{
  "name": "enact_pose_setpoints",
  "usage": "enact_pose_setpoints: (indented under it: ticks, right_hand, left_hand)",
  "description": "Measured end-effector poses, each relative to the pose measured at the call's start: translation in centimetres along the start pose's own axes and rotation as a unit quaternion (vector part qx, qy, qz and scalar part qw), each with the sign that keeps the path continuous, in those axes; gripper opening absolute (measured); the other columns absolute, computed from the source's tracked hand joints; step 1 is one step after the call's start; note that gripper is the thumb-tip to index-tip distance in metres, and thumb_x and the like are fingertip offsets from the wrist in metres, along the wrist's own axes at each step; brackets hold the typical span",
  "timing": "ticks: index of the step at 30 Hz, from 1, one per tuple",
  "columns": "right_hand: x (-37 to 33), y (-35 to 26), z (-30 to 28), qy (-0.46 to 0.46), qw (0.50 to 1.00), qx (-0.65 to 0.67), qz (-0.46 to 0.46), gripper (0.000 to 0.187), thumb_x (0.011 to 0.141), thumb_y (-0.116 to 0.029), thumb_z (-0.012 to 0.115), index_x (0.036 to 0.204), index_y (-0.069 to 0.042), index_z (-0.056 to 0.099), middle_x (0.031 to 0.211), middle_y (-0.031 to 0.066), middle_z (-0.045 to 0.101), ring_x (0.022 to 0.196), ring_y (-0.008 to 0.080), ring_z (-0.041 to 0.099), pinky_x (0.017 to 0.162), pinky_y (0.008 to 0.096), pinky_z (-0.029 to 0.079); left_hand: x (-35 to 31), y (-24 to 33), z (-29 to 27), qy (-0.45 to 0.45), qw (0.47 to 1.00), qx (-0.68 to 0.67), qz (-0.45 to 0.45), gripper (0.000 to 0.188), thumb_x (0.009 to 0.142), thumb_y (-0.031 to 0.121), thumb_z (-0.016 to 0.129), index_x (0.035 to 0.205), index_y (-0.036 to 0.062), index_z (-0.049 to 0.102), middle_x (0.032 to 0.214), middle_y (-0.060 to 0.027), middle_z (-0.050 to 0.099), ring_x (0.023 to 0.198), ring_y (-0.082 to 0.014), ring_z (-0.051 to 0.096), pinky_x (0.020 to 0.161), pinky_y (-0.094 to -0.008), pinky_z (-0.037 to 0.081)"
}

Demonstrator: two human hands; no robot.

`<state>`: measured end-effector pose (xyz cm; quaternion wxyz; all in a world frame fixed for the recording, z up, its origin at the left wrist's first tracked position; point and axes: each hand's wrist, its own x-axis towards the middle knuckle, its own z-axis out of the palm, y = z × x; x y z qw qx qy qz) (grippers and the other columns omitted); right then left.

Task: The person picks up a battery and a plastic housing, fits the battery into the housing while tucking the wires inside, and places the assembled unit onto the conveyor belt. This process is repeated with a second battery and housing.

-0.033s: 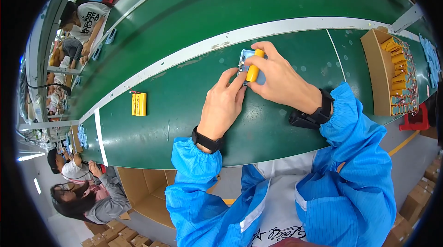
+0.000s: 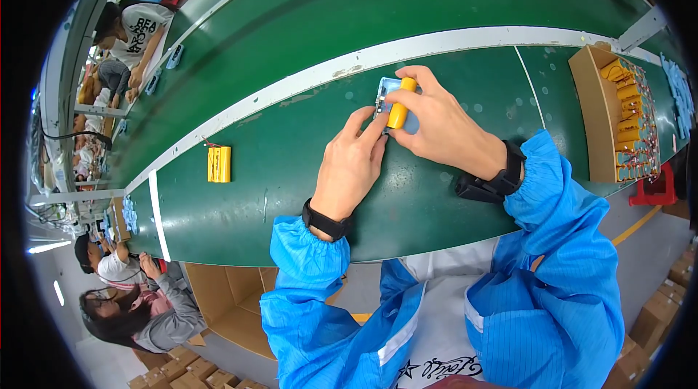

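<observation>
My right hand [image 2: 443, 118] grips a yellow battery pack [image 2: 400, 107], with thumb and fingers around its ends. The pack is tilted on edge over a light-blue plastic casing [image 2: 389, 85], partly hidden beneath it. My left hand [image 2: 352, 163] has its fingertips pinched at the casing's near left edge, where small dark and metallic parts show. Both hands are over the green table [image 2: 305, 222]. A second yellow battery pack [image 2: 219, 164] with thin red wires lies to the left, apart from my hands.
A cardboard box [image 2: 592, 120] of several yellow battery packs stands on the right, with blue casings [image 2: 678, 94] beyond it. A white rail [image 2: 320, 71] runs along the table behind my hands. An open carton [image 2: 225, 298] sits below the near edge. Other people work at the left.
</observation>
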<state>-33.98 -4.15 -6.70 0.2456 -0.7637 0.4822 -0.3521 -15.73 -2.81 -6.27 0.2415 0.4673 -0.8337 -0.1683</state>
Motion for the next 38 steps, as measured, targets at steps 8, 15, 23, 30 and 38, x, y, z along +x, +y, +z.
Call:
enact_pose_setpoints:
  ticks: [8, 15, 23, 30, 38]
  right_hand:
    - [0.1, 0.8, 1.0, 0.047, 0.998, 0.025, -0.042, 0.042, 0.071, -0.008, 0.074, 0.11, -0.001, 0.062, 0.125, 0.0219, 0.05, 0.109, 0.0379, 0.055, 0.087, 0.0397, 0.05]
    - [0.1, 0.3, 1.0, 0.032, 0.995, -0.021, -0.088, 0.047, 0.069, -0.005, 0.075, 0.113, 0.002, 0.059, 0.127, 0.023, 0.05, 0.115, 0.0409, 0.051, 0.094, 0.0418, 0.046]
    - [0.2, 0.8, 1.2, 0.019, 0.995, -0.056, -0.079, 0.045, 0.07, -0.004, 0.075, 0.112, 0.002, 0.059, 0.129, 0.0259, 0.049, 0.119, 0.0423, 0.049, 0.097, 0.0435, 0.044]
    - [-0.2, 0.3, 1.6, 0.029, 0.995, -0.068, -0.069, 0.046, 0.07, -0.006, 0.076, 0.112, 0.002, 0.059, 0.129, 0.0267, 0.049, 0.119, 0.0427, 0.048, 0.098, 0.0441, 0.044]
    - [0.0, 0.4, 1.0, -0.006, 0.998, -0.054, -0.044, 0.044, 0.073, -0.008, 0.075, 0.112, 0.002, 0.059, 0.135, 0.0254, 0.044, 0.123, 0.042, 0.045, 0.099, 0.0437, 0.043]
  left_hand:
    - [0.1, -0.4, 0.0, 0.027, 1.0, -0.01, 0.006, 0.033, 0.08, 0.001, 0.066, 0.112, 0.0037, 0.062, 0.108, -0.0141, 0.062, 0.081, -0.0347, 0.064, 0.071, -0.0405, 0.053]
    - [0.5, -1.7, -0.9, 0.017, 0.998, -0.055, 0.024, 0.036, 0.079, -0.001, 0.066, 0.114, 0.0006, 0.061, 0.099, -0.015, 0.066, 0.074, -0.0292, 0.065, 0.063, -0.0363, 0.052]
    - [2.9, -1.8, 0.3, -0.024, 0.963, -0.195, -0.183, 0.04, 0.076, 0.009, 0.071, 0.115, -0.0013, 0.063, 0.089, -0.0104, 0.069, 0.063, -0.0131, 0.064, 0.055, -0.0276, 0.048]
    - [4.4, -1.6, 0.0, -0.094, 0.944, -0.212, -0.233, 0.039, 0.077, 0.014, 0.073, 0.11, -0.0041, 0.065, 0.08, -0.0118, 0.069, 0.061, -0.0124, 0.063, 0.056, -0.0257, 0.048]
    - [4.0, -3.4, -0.2, -0.096, 0.899, -0.359, -0.23, 0.048, 0.082, 0.025, 0.074, 0.12, -0.0019, 0.062, 0.09, -0.0112, 0.071, 0.071, -0.0172, 0.066, 0.064, -0.0257, 0.051]
